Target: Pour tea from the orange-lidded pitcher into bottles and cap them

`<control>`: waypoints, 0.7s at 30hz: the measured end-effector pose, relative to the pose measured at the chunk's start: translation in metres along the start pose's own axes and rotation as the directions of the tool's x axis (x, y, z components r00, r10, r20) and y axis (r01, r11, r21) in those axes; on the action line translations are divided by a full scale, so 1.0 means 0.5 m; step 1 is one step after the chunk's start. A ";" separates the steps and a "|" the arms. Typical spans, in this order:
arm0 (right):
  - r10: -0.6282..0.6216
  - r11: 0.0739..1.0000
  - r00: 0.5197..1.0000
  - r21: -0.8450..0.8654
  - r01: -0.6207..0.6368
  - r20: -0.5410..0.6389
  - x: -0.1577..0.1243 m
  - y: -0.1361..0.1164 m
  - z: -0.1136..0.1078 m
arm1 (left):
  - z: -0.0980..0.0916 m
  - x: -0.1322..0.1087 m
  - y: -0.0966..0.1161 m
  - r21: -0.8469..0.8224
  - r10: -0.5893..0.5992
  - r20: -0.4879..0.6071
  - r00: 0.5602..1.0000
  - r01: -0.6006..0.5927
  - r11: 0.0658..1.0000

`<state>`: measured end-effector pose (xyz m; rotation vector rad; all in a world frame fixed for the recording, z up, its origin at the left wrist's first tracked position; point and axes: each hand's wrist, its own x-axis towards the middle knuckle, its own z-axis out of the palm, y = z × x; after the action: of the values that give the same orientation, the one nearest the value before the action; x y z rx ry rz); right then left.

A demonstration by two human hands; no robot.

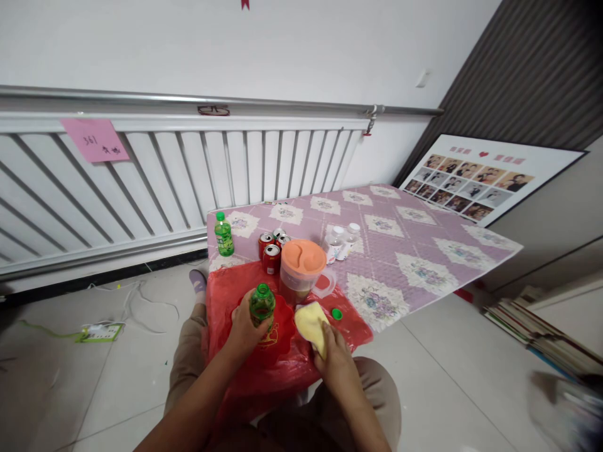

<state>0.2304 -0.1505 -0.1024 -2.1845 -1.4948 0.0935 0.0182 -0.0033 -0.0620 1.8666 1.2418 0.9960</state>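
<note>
My left hand point(245, 325) is wrapped round an uncapped green bottle point(262, 302), held upright over a red scalloped tray point(282, 336). Between the fingers and thumb of my right hand point(335, 358) is a folded yellow cloth point(313, 321). A green bottle cap point(336, 314) lies on the red plastic sheet point(358, 326), just beyond my right hand. Behind both hands stands a clear plastic pitcher point(293, 289) with an orange lid point(304, 257) and some brownish liquid inside. The tray's near side is partly hidden by my left hand.
Several opened red cans point(271, 260) stand behind the pitcher, left of two clear white-capped bottles point(335, 243). A capped green bottle point(224, 235) is at the table's left edge. A patterned cloth covers the table point(377, 251). Beyond is a white radiator point(264, 160); a power strip point(100, 333) lies on the floor.
</note>
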 end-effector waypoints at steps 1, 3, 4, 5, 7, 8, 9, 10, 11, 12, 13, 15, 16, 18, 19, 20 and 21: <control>-0.001 1.000 1.000 0.027 0.001 0.012 0.006 0.002 -0.007 | 0.000 0.000 -0.002 -0.004 0.005 0.001 1.000 -0.005 1.000; 0.011 0.999 0.999 0.048 -0.013 0.037 0.014 -0.001 -0.019 | 0.001 0.000 -0.006 -0.010 0.006 0.002 1.000 -0.006 1.000; 0.019 0.999 0.998 0.034 -0.020 0.052 0.015 -0.005 -0.022 | 0.002 0.000 -0.007 -0.011 0.004 0.001 1.000 -0.004 1.000; 0.028 1.000 0.997 0.000 -0.028 0.072 0.013 -0.010 -0.024 | 0.002 0.000 -0.008 -0.010 0.002 0.002 1.000 -0.002 1.000; 0.068 0.992 0.989 -0.118 -0.052 0.133 0.005 -0.025 -0.024 | 0.003 -0.001 -0.010 -0.009 0.000 0.002 1.000 0.000 1.000; 0.098 0.980 0.981 -0.187 -0.065 0.168 0.000 -0.034 -0.024 | 0.003 -0.001 -0.010 -0.009 0.000 0.002 1.000 0.000 1.000; 0.129 0.965 0.972 -0.253 -0.076 0.199 -0.005 -0.042 -0.024 | 0.003 -0.001 -0.011 -0.010 0.000 0.002 1.000 0.000 1.000; 0.156 0.948 0.964 -0.307 -0.085 0.216 -0.009 -0.051 -0.024 | 0.003 -0.001 -0.011 -0.011 0.000 0.003 1.000 0.000 1.000; 0.171 0.935 0.960 -0.345 -0.087 0.221 -0.011 -0.058 -0.024 | 0.003 0.000 -0.011 -0.011 -0.001 0.005 1.000 0.001 1.000; 0.169 0.927 0.961 -0.368 -0.080 0.218 -0.013 -0.065 -0.025 | 0.003 0.000 -0.012 -0.008 -0.003 0.007 1.000 0.003 1.000; 0.156 0.923 0.965 -0.379 -0.067 0.210 -0.012 -0.070 -0.025 | 0.003 0.000 -0.012 -0.003 -0.007 0.009 1.000 0.007 1.000; 0.108 0.928 0.972 -0.371 -0.023 0.209 -0.010 -0.080 -0.023 | 0.003 -0.001 -0.013 0.012 -0.011 0.010 1.000 0.011 1.000; 0.080 0.934 0.970 -0.357 0.007 0.229 -0.008 -0.084 -0.019 | 0.003 -0.001 -0.013 0.019 -0.010 0.010 1.000 0.009 1.000; 0.048 0.942 0.956 -0.332 0.053 0.289 -0.006 -0.091 -0.011 | 0.005 -0.001 -0.014 0.023 -0.003 0.007 1.000 0.003 1.000; 0.045 0.943 0.947 -0.326 0.064 0.317 -0.006 -0.095 -0.007 | 0.006 -0.002 -0.014 0.020 0.000 0.005 1.000 0.000 1.000; 0.049 0.943 0.940 -0.327 0.068 0.337 -0.006 -0.097 -0.003 | 0.007 -0.002 -0.014 0.016 0.001 0.004 1.000 -0.001 1.000; 0.059 0.940 0.935 -0.334 0.065 0.349 -0.006 -0.100 -0.001 | 0.008 -0.002 -0.014 0.012 0.001 0.001 1.000 -0.001 1.000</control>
<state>0.1866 -0.1395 -0.0813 -2.5438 -1.8252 0.2579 0.0183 -0.0024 -0.0701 1.8770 1.2496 0.9901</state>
